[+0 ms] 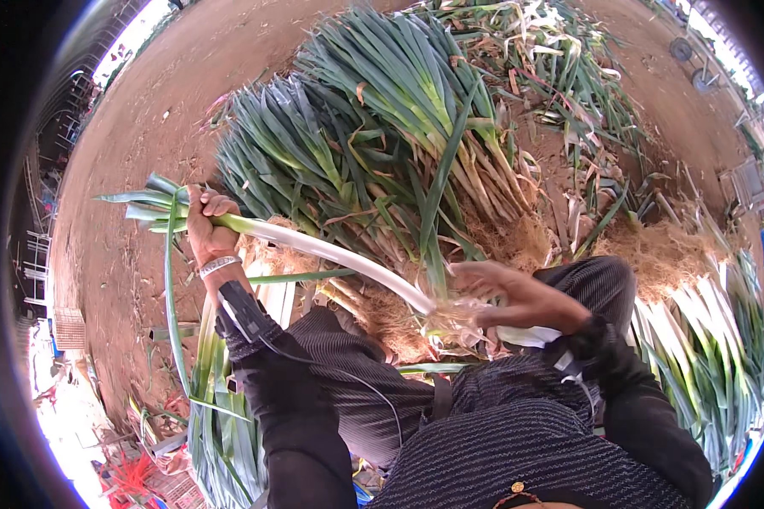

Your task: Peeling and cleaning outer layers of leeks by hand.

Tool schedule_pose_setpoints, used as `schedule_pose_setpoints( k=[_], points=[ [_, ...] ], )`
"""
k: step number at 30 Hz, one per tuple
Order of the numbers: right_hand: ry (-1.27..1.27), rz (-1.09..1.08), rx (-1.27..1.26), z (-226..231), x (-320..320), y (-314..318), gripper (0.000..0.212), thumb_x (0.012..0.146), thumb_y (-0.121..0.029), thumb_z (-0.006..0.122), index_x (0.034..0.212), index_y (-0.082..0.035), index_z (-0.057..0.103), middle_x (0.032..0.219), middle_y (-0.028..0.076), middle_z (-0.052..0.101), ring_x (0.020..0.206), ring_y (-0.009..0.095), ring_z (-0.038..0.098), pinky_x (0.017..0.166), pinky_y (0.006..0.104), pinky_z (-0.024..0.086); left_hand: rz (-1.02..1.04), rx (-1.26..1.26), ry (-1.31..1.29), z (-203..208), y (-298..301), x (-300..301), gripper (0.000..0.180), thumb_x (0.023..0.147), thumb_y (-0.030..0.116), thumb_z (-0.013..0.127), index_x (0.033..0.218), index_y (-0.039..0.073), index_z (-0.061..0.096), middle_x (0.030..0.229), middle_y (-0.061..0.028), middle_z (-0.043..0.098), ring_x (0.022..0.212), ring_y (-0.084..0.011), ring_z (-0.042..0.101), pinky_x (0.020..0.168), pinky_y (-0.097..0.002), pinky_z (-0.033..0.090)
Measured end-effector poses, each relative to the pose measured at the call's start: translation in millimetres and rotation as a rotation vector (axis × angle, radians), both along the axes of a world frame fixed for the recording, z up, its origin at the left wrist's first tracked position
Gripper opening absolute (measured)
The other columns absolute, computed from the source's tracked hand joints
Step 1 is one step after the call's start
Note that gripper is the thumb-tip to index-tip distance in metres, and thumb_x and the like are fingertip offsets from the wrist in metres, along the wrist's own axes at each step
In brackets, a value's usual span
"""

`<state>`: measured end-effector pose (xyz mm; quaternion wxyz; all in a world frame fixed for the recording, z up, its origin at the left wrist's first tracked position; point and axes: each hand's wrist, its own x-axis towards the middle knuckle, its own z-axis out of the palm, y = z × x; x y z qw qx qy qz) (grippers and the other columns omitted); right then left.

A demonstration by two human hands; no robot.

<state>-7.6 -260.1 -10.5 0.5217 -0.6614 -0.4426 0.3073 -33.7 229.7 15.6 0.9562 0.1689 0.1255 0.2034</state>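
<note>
My left hand (209,222) is closed around the green upper part of a leek (331,254), where the trimmed leaves fan out beyond my fist. Its long white shaft slants down to the right, ending in pale roots (454,321) over my lap. Beside that root end is my right hand (522,295), fingers stretched and apart from the thumb, slightly blurred. A long green leaf (441,187) hangs down to near those fingertips. Another thin leaf (170,288) dangles below my left fist.
Large piles of leeks (382,76) lie ahead on the brown dirt floor (127,254), roots toward me. Bundles of white-shafted leeks rest at my right (705,339) and left (221,441). Leaf scraps (560,51) heap at the far right. A wheeled cart (696,64) stands beyond.
</note>
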Motion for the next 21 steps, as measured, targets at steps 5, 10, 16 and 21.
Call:
schedule_pose_setpoints(
  k=[5, 10, 16, 21],
  points=[
    [0.058, 0.105, -0.193, 1.7, -33.8, 50.8, 0.063, 0.087, -0.011, 0.061, 0.141, -0.003, 0.031, 0.088, 0.02, 0.06, 0.074, 0.027, 0.062, 0.068, 0.0417, 0.052, -0.049, -0.014, 0.051, 2.4, -13.3, 7.5, 0.026, 0.094, 0.03, 0.06, 0.08, 0.009, 0.052, 0.066, 0.003, 0.045, 0.052, -0.0059, 0.041, 0.051, -0.0219, 0.039],
    [-0.132, 0.602, -0.93, -87.7, 52.7, 35.2, 0.032, 0.083, -0.016, 0.059, 0.11, 0.0, 0.057, 0.103, 0.023, 0.063, 0.094, 0.034, 0.063, 0.083, 0.0429, 0.051, -0.014, 0.056, 0.028, 2.6, 24.8, -27.3, 0.024, 0.097, 0.029, 0.057, 0.086, 0.007, 0.053, 0.069, 0.0014, 0.046, 0.054, -0.0061, 0.042, 0.05, -0.0231, 0.038],
    [-0.485, -0.631, -0.529, -190.8, 185.7, 34.0, 0.044, 0.082, -0.021, 0.057, 0.119, 0.003, 0.052, 0.111, 0.026, 0.061, 0.106, 0.035, 0.059, 0.091, 0.0423, 0.048, -0.029, 0.081, 0.1, 7.9, -12.6, -12.4, 0.023, 0.097, 0.028, 0.056, 0.096, 0.005, 0.057, 0.071, 0.0012, 0.048, 0.054, -0.0064, 0.042, 0.049, -0.0216, 0.039],
    [-0.512, -1.015, -0.89, -232.2, 192.3, 55.8, 0.054, 0.079, -0.025, 0.064, 0.121, 0.003, 0.047, 0.118, 0.03, 0.055, 0.107, 0.043, 0.056, 0.096, 0.045, 0.044, -0.015, 0.031, 0.203, 10.3, -29.2, -4.5, 0.026, 0.095, 0.028, 0.06, 0.106, 0.005, 0.06, 0.071, 0.0025, 0.05, 0.053, -0.0056, 0.043, 0.047, -0.0201, 0.038]
  ],
)
